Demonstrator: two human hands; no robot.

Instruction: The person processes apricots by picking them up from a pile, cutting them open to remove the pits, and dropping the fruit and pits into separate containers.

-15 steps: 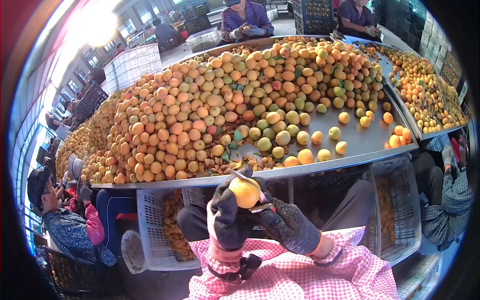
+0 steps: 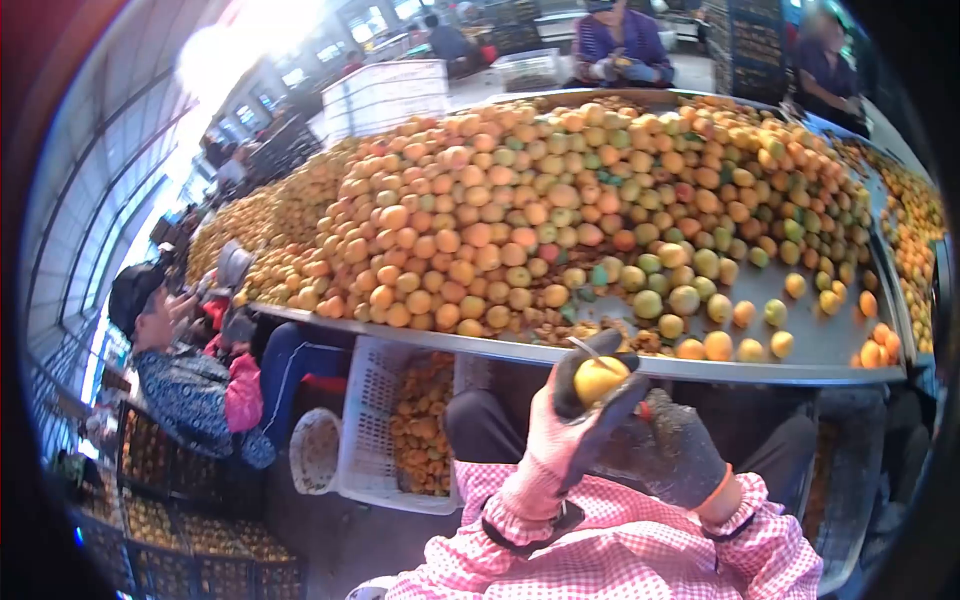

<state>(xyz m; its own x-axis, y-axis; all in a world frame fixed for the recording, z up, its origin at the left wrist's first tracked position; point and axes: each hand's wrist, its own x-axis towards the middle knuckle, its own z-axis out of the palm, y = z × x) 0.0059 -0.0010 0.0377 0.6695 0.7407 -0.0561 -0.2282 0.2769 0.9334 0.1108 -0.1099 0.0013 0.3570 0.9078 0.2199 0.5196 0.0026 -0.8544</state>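
My left hand, in a dark-palmed pink glove, is closed around a yellow-orange apricot. Against it, my right hand, in a dark glove with an orange cuff, is closed on a small knife; only a bit of red shows at the fingers. A thin metal strip, perhaps part of the knife, shows at the far side of the fruit. Both hands are just off the near edge of a metal table heaped with apricots. Fingers hide most of the knife.
Below the table, a white crate holds apricot pieces, beside a pale bucket. A person sits at left; others work across the table. Stacked crates of fruit stand at lower left.
The view has swung left, so the table and hands appear farther right. The apricot stays in my left hand; my right hand has closed in, covering more of the knife.
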